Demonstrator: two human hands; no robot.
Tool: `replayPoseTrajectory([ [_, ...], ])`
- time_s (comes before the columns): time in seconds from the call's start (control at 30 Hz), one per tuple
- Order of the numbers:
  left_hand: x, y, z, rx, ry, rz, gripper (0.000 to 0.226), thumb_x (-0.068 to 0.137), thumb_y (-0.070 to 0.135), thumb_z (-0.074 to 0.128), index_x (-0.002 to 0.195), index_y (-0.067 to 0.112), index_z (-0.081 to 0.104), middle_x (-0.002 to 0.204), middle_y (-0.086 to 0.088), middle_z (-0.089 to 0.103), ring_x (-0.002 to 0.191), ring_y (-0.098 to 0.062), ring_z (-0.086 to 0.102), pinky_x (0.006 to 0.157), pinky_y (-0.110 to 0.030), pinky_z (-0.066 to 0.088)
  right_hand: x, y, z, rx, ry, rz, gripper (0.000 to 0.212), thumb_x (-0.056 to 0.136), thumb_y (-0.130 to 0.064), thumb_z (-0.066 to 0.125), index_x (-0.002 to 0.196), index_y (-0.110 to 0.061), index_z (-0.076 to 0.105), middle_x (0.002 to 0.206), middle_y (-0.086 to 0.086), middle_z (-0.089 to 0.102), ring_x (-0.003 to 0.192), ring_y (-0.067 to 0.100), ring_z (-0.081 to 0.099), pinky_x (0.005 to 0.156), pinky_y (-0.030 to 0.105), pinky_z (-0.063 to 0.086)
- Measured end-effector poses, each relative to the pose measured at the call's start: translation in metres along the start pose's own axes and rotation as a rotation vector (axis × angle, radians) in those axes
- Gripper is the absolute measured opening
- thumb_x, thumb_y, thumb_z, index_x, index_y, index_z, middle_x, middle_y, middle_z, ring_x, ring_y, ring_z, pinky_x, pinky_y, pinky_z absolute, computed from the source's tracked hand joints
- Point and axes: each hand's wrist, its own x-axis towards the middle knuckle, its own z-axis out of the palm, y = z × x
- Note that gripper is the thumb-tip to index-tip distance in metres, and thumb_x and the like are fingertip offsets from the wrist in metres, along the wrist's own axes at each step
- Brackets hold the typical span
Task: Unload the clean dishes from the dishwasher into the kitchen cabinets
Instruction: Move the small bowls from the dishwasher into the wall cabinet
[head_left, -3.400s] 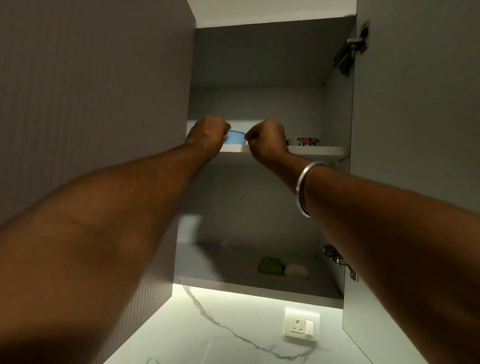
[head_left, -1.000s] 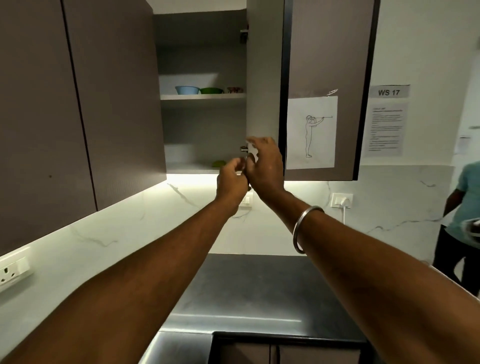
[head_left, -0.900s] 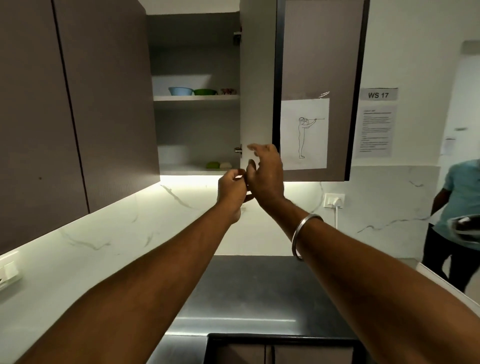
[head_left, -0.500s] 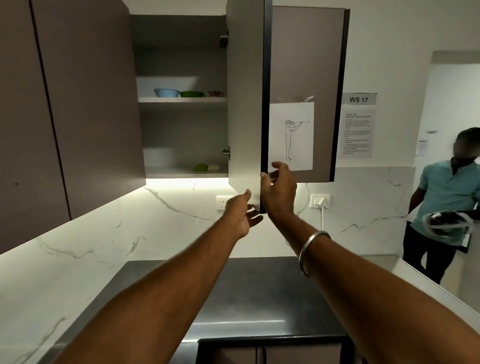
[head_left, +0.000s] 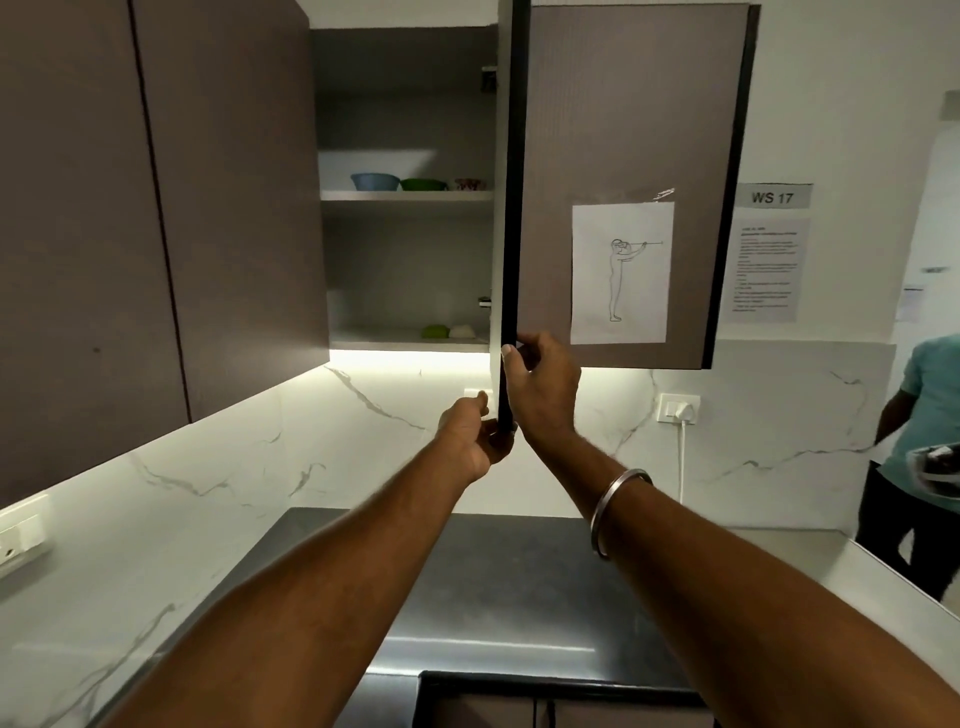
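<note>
1. Gripping the open cabinet door (head_left: 508, 208) near its bottom corner, the right hand (head_left: 543, 387) has its thumb on the dark front edge and its fingers wrapped behind the panel.
2. Just below, the left hand (head_left: 475, 434) curls round the same edge at the very corner, so both hands are clasped on the door.
3. The door is seen nearly edge-on: a thin dark strip with a pale grey inner face and a hinge at the top.
4. Inside the cabinet, the upper shelf (head_left: 405, 196) carries three dishes in a row: a blue bowl (head_left: 375, 181) at the left, a green bowl (head_left: 423, 184) in the middle, and a small patterned bowl (head_left: 470, 183) at the right, close to one another.
5. On the lower shelf lie a green thing (head_left: 435, 331) and a white thing (head_left: 462, 330) side by side; they are too small to identify.
6. A metal bangle (head_left: 615, 509) circles the right wrist.
7. To the right, the neighbouring cabinet front (head_left: 623, 104) bears a sheet of paper (head_left: 618, 273) with a line drawing of a standing figure.
8. Another person (head_left: 930, 441) in a teal shirt stands at the far right edge.
</note>
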Motion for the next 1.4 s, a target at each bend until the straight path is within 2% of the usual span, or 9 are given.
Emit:
replayPoseTrajectory([
  [0.07, 0.002, 0.009, -0.014, -0.008, 0.032, 0.014, 0.028, 0.105, 0.028, 0.054, 0.12, 0.005, 0.061, 0.113, -0.023, 0.071, 0.107, -0.036, 0.071, 0.091, -0.045, 0.06, -0.004, -0.003, 0.015, 0.031, -0.05, -0.011, 0.022, 0.095, -0.023, 0.069, 0.116, -0.017, 0.069, 0.106, -0.003, 0.072, 0.092, 0.011, 0.067, 0.081, 0.021, 0.057],
  [0.27, 0.005, 0.038, -0.058, -0.07, 0.136, 0.122, 0.031, 0.105, 0.032, 0.054, 0.124, 0.009, 0.063, 0.116, -0.022, 0.071, 0.103, -0.039, 0.072, 0.089, -0.049, 0.061, -0.012, -0.016, 0.066, 0.045, -0.234, -0.074, 0.01, 0.095, -0.016, 0.067, 0.104, -0.021, 0.068, 0.098, -0.006, 0.068, 0.085, 0.012, 0.065, 0.077, 0.017, 0.055],
  [0.37, 0.011, 0.052, -0.082, -0.071, 0.201, 0.205, 0.036, 0.102, 0.037, 0.06, 0.124, 0.009, 0.064, 0.117, -0.021, 0.071, 0.104, -0.041, 0.071, 0.087, -0.052, 0.062, -0.016, -0.02, 0.095, 0.039, -0.317, -0.105, 0.014, 0.095, -0.014, 0.066, 0.106, -0.018, 0.072, 0.101, -0.004, 0.07, 0.087, 0.013, 0.066, 0.083, 0.024, 0.059],
  [0.6, 0.043, 0.08, -0.128, -0.037, 0.339, 0.319, 0.036, 0.093, 0.029, 0.075, 0.121, 0.008, 0.067, 0.114, -0.016, 0.074, 0.098, -0.036, 0.074, 0.09, -0.05, 0.061, -0.015, -0.008, 0.161, -0.017, -0.447, -0.213, 0.017, 0.094, -0.007, 0.062, 0.104, -0.016, 0.073, 0.102, 0.0, 0.072, 0.087, 0.014, 0.063, 0.081, 0.021, 0.053],
  [0.77, 0.087, 0.089, -0.157, -0.129, 0.417, 0.405, 0.04, 0.09, 0.032, 0.078, 0.117, 0.008, 0.063, 0.112, -0.017, 0.073, 0.094, -0.036, 0.075, 0.09, -0.047, 0.061, 0.0, 0.018, 0.206, -0.009, -0.459, -0.243, 0.019, 0.096, -0.012, 0.065, 0.113, -0.016, 0.072, 0.112, 0.0, 0.07, 0.092, 0.01, 0.059, 0.083, 0.016, 0.045],
  [0.87, 0.117, 0.096, -0.175, -0.176, 0.441, 0.436, 0.037, 0.088, 0.035, 0.078, 0.11, 0.009, 0.063, 0.109, -0.016, 0.074, 0.09, -0.033, 0.076, 0.088, -0.044, 0.062, 0.011, 0.037, 0.236, -0.025, -0.451, -0.276, 0.021, 0.096, -0.012, 0.065, 0.115, -0.016, 0.071, 0.114, 0.001, 0.069, 0.092, 0.01, 0.057, 0.085, 0.018, 0.048],
  [1.07, 0.176, 0.12, -0.199, -0.274, 0.478, 0.464, 0.047, 0.087, 0.039, 0.078, 0.114, 0.004, 0.064, 0.104, -0.018, 0.076, 0.084, -0.031, 0.077, 0.083, -0.043, 0.064, 0.029, 0.062, 0.295, -0.063, -0.455, -0.302, 0.029, 0.093, -0.003, 0.061, 0.116, -0.018, 0.071, 0.111, 0.002, 0.068, 0.095, 0.015, 0.059, 0.086, 0.025, 0.051],
  [1.23, 0.219, 0.134, -0.209, -0.364, 0.48, 0.457, 0.034, 0.09, 0.027, 0.078, 0.106, 0.0, 0.066, 0.099, -0.02, 0.076, 0.08, -0.031, 0.078, 0.073, -0.038, 0.065, 0.045, 0.079, 0.334, -0.075, -0.454, -0.319, 0.023, 0.091, -0.005, 0.062, 0.108, -0.018, 0.07, 0.104, 0.003, 0.067, 0.091, 0.017, 0.061, 0.081, 0.031, 0.055],
  [1.4, 0.258, 0.147, -0.213, -0.398, 0.477, 0.422, 0.016, 0.093, 0.011, 0.076, 0.094, -0.001, 0.065, 0.092, -0.024, 0.076, 0.071, -0.029, 0.076, 0.075, -0.04, 0.065, 0.058, 0.099, 0.365, -0.145, -0.469, -0.336, 0.028, 0.086, 0.002, 0.056, 0.105, -0.014, 0.069, 0.102, 0.007, 0.066, 0.091, 0.021, 0.06, 0.081, 0.035, 0.056],
])
